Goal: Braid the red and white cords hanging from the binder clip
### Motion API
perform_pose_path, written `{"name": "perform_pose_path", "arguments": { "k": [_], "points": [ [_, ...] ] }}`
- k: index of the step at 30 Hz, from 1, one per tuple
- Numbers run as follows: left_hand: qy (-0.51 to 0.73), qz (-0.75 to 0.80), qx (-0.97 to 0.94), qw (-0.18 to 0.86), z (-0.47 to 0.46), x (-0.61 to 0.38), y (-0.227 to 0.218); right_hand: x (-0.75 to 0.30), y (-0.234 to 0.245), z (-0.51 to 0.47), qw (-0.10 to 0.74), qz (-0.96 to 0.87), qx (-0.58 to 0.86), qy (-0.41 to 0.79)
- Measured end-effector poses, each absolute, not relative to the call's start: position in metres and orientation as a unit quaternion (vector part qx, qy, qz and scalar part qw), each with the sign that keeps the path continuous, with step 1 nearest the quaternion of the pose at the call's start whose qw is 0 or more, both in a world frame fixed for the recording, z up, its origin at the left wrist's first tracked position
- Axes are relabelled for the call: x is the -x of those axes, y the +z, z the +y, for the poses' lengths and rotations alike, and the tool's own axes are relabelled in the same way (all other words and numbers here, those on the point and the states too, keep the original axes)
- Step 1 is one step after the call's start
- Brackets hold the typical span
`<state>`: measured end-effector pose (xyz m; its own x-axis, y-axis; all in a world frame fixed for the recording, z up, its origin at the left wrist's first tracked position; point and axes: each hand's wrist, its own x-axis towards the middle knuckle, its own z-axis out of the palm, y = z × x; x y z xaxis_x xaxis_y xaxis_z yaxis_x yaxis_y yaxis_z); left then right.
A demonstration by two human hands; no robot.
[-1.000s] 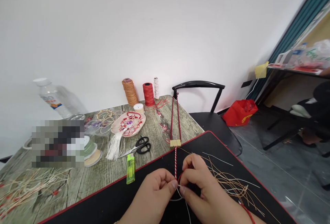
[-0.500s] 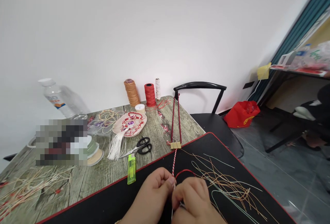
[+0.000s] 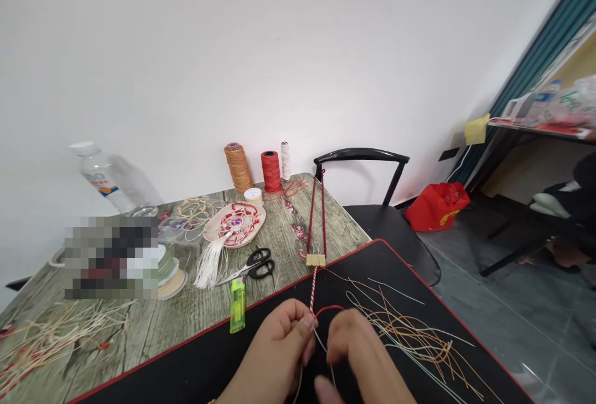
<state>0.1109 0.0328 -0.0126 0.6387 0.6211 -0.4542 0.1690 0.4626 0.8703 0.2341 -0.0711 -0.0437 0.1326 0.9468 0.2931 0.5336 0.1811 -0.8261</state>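
My left hand pinches the lower end of a red-and-white braided cord between thumb and forefinger. The braid hangs from a gold binder clip, which a dark red cord loop holds from above. Below the pinch, thin white strands trail downward. Close by on the right is my right hand, slightly blurred, its thumb and fingers apart. A loose red strand arcs from the braid and passes behind this hand. Whether any strand touches its fingers is hard to see.
Loose tan and pale green cords lie on the black mat. Left of it are a green lighter, scissors and a pink dish with a white tassel. Thread spools stand near the wall. A black chair stands behind.
My right hand has pulled away from the left, moving right, and its thumb and fingers have spread. White strands now show between the hands. The left hand keeps its pinch; the clip shifted slightly left.
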Motion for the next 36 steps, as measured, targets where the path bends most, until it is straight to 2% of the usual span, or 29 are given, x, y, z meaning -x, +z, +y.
{"name": "perform_pose_path", "arguments": {
  "k": [9, 20, 25, 36],
  "points": [
    [0.132, 0.348, -0.575, 0.728, 0.031, -0.11, -0.02, -0.227, -0.046, -0.053, 0.508, -0.504, 0.613, 0.334],
    [0.056, 0.36, -0.652, 0.665, 0.036, -0.104, 0.002, -0.235, -0.029, -0.055, 0.453, -0.519, 0.65, 0.321],
    [0.069, 0.349, -0.701, 0.618, 0.038, -0.103, 0.007, -0.234, -0.03, -0.054, 0.424, -0.533, 0.666, 0.304],
    [0.081, 0.333, -0.753, 0.563, 0.035, -0.099, 0.009, -0.233, -0.025, -0.048, 0.427, -0.508, 0.668, 0.338]
  ]
}}
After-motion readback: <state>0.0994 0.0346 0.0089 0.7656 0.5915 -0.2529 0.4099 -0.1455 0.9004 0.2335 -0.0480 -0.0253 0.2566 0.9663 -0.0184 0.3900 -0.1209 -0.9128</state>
